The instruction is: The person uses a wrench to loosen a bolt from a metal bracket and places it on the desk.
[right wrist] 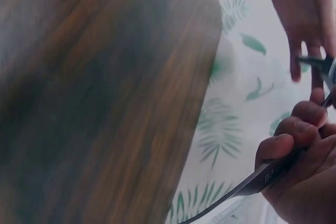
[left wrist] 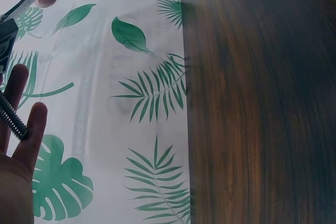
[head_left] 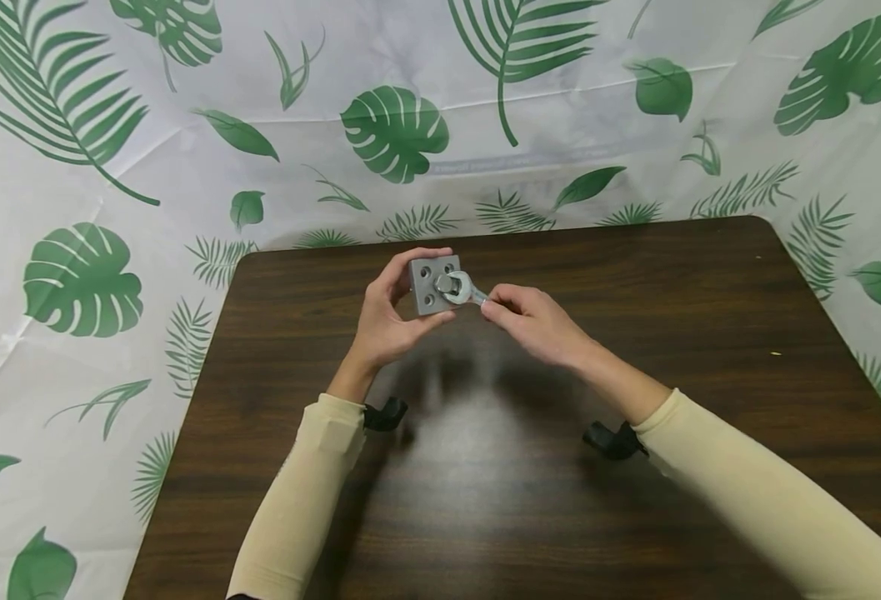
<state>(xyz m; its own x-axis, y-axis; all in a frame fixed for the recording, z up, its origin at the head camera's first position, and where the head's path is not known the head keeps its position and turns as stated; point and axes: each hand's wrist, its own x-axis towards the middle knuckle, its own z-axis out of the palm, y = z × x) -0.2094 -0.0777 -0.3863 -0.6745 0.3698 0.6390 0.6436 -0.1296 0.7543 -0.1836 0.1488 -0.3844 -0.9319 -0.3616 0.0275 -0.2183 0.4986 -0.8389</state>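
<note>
My left hand (head_left: 387, 321) holds a grey metal block (head_left: 437, 266) by its edges, fingers along the top and thumb beneath. Several round holes surround a large hex bolt (head_left: 445, 284) at the block's middle. Behind the block, the bolt's threaded shank (left wrist: 11, 118) sticks out beside the left fingers in the left wrist view. A silver wrench (head_left: 467, 289) has its open end at the bolt head. Gripping its handle is my right hand (head_left: 538, 325), fingers curled round it. In the right wrist view the wrench handle (right wrist: 254, 183) extends out past that hand.
Both hands work above a dark wood-grain table (head_left: 470, 500), near its far edge. A white sheet with green leaf prints (head_left: 297, 183) hangs behind and around it. Black wrist mounts (head_left: 611, 440) sit at both cream sleeves (head_left: 748, 492). One small yellow speck (head_left: 775, 353) lies at the right.
</note>
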